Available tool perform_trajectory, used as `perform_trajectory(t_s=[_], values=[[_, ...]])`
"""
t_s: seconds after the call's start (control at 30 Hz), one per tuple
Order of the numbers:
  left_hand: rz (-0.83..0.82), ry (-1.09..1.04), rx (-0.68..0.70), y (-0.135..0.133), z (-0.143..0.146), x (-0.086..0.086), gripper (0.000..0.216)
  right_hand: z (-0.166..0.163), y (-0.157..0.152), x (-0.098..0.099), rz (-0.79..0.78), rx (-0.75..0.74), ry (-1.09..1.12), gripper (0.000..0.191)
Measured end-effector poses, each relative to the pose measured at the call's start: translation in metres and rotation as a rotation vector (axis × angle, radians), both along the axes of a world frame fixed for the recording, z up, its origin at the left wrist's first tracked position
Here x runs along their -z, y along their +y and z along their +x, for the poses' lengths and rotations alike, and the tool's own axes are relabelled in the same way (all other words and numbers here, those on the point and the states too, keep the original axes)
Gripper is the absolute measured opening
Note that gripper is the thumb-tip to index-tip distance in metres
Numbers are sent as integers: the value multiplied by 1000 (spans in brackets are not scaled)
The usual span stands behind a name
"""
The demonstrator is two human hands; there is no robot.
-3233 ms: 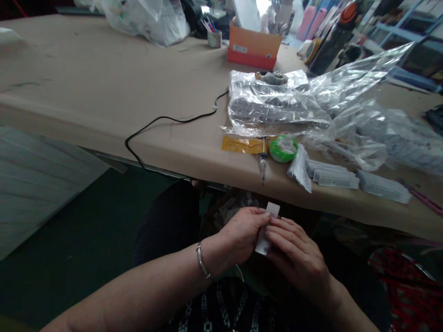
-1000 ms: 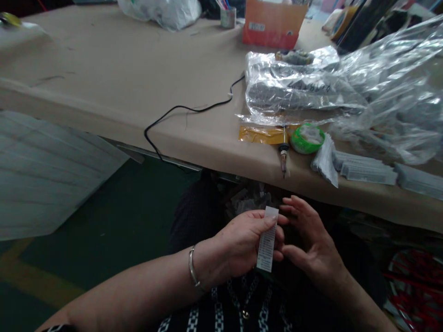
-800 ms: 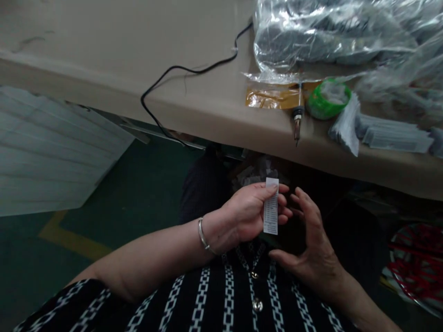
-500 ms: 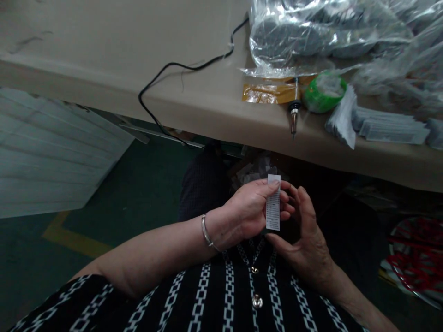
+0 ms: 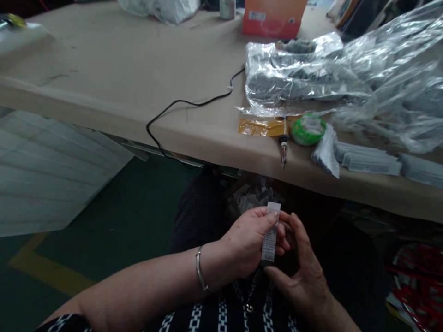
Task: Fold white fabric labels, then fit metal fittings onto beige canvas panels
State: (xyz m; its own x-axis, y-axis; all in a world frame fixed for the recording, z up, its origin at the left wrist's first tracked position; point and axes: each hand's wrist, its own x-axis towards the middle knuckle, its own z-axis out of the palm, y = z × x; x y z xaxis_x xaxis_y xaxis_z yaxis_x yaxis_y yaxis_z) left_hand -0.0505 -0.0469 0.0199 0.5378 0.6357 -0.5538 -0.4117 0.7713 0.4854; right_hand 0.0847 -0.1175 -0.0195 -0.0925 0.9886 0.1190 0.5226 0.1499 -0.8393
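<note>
My left hand [image 5: 247, 235] pinches a narrow white printed label [image 5: 269, 240] between thumb and fingers. Small lines of text run across the strip, which leans slightly in front of my body. Close on its right is my right hand [image 5: 304, 267], with thumb and forefinger spread in a wide curve. The right forefinger comes close to the left fingertips, and the right thumb is near the label's lower end. Whether they touch is unclear. Some right fingers are hidden in shadow.
On the table edge [image 5: 207, 154] lie a metal-tipped tool like a soldering iron [image 5: 284, 150], a green tape roll [image 5: 308, 130] and stacked labels [image 5: 368, 159]. Behind are plastic-wrapped goods [image 5: 308, 83], a black cord [image 5: 187, 102] and an orange box [image 5: 273, 18]. Clear scraps [image 5: 249, 198] sit below.
The view has tilted up, so more of the table's far side shows and the hands appear lower. The label leans a little more; the left hand's grip on it is unchanged.
</note>
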Motion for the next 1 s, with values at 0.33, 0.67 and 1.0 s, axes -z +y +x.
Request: perform_trajectory(t_s=[0.33, 0.67, 1.0], values=[[161, 68, 52, -2, 1, 1, 24, 12, 63, -20, -574, 48, 749, 22], [285, 164, 53, 6, -3, -1, 30, 6, 79, -19, -593, -47, 761, 16], [556, 404, 44, 28, -13, 6, 18, 7, 101, -20, -461, 55, 702, 18]])
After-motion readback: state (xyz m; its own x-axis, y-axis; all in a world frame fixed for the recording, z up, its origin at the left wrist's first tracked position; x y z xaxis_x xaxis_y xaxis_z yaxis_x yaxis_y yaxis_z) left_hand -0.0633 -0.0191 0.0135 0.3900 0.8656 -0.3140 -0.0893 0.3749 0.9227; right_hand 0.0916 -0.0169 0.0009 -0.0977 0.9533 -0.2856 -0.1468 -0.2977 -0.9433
